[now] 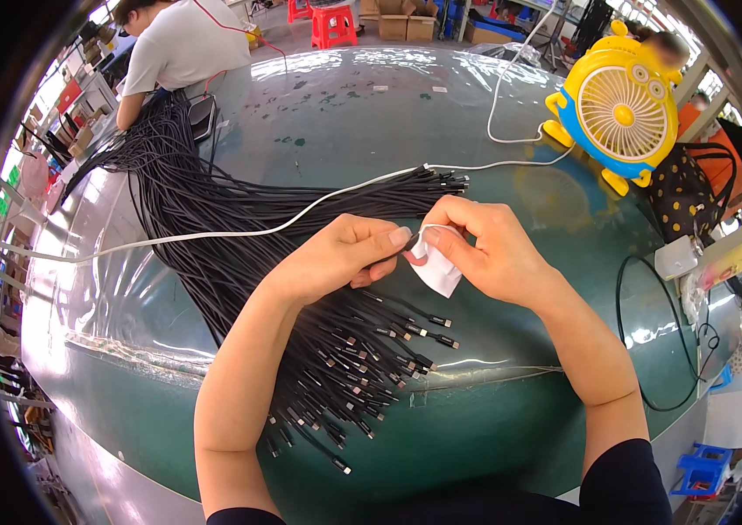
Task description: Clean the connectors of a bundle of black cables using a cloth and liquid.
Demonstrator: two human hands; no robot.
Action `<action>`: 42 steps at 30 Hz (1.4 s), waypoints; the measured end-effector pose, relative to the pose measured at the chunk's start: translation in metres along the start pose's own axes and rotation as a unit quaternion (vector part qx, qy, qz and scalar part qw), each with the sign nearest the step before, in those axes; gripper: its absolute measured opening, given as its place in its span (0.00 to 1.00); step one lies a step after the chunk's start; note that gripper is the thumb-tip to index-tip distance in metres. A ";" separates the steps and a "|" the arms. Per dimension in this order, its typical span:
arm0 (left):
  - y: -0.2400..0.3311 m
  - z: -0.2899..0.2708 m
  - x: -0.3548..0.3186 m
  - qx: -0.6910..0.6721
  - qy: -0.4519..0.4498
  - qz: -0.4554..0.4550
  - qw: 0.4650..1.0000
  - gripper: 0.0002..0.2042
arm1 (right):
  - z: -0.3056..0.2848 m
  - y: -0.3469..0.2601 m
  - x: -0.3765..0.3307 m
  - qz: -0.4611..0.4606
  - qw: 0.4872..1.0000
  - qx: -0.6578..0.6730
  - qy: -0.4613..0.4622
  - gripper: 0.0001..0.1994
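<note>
My left hand (336,255) pinches the end of a black cable (411,242) between thumb and fingers, above the middle of the table. Close beside it, my right hand (495,255) is closed on a white cloth (439,275), which hangs below its fingers and touches the cable end. Under and around my left arm lies a large bundle of black cables (200,206). Many of their metal-tipped plugs (349,372) fan out toward me, while another cluster of plugs (441,182) lies just beyond my hands.
A white cord (239,234) crosses over the bundle toward a yellow and blue fan (620,109) at the far right. Beyond the green table (511,411) sits a person in a white shirt (191,48). A black cord (623,306) loops near the right edge, below a dotted bag (690,197).
</note>
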State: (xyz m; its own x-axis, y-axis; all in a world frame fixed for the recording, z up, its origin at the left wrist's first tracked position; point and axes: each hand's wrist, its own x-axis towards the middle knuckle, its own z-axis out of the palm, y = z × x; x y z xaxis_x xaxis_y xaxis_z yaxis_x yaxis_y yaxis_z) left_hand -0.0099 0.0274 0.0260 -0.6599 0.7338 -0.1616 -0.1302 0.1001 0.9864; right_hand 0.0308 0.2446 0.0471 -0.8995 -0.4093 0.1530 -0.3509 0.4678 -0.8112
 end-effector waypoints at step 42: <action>-0.005 0.017 0.007 0.053 0.121 0.064 0.989 0.08 | 0.019 0.012 -0.004 0.047 0.984 0.126 0.121 0.09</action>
State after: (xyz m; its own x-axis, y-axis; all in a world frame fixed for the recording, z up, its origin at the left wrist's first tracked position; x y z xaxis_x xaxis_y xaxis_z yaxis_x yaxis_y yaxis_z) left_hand -0.0015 0.0438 0.0199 -0.8249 0.5647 -0.0247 0.0356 0.0954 0.9948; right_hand 0.0358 0.2366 0.0260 -0.9711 -0.1615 0.1760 -0.2153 0.2726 -0.9377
